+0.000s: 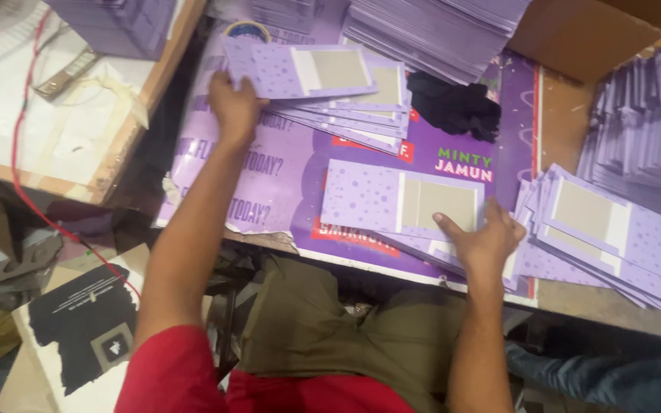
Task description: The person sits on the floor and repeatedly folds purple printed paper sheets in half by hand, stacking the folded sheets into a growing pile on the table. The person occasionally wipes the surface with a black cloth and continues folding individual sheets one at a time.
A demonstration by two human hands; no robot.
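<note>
Sorting flat purple card blanks on the bench [575, 302], by the look of it. Left hand [232, 107] is stretched to the far-left pile of blanks [346, 107], fingers closed over the left edge of the top blank [300, 70] and holding it. Right hand [483, 243] sits at the near edge, palm down and fingers spread flat on the single blank [399, 200] atop a small near stack; it's pressing, not pinching. Fanned stack of blanks [613, 237] lies just right of that hand, overlapping the near stack. Judging progress: far-left pile is modest, the fanned stack is bigger, and tall bundles [437, 30] at the far edge plus more [644, 122] on the right edge look untouched, so plenty remains. Black cloth [457, 103] lies mid-bench, cardboard box [598, 34] at the far-right corner.
</note>
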